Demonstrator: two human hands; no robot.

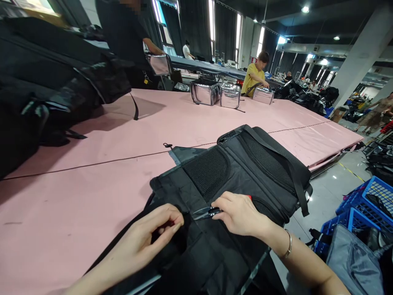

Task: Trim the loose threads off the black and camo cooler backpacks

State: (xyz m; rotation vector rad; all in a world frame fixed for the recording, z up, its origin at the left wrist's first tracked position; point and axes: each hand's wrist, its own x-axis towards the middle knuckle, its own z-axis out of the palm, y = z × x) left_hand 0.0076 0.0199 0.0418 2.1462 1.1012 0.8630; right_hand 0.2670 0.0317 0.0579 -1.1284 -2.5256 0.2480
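Observation:
A black bag (pixel 190 180) with mesh panels lies opened out along the near edge of the pink table. My right hand (pixel 235 213) is closed around a pair of small thread snips (pixel 204 213), their blades pointing left just above the fabric. To the left of the blade tips, my left hand (pixel 162 229) is closed in a pinch at the bag's edge. Whatever is between its fingertips is too small or too hidden to make out. A black strap (pixel 294 176) runs over the bag's far right part.
Black bags (pixel 61 78) are heaped on the pink table (pixel 101 213) at left. Silver-lined bags (pixel 230 96) stand along its far edge, near a person in yellow (pixel 253 76) and another in dark clothes (pixel 123 41). Blue crates (pixel 350 219) sit on the floor at right.

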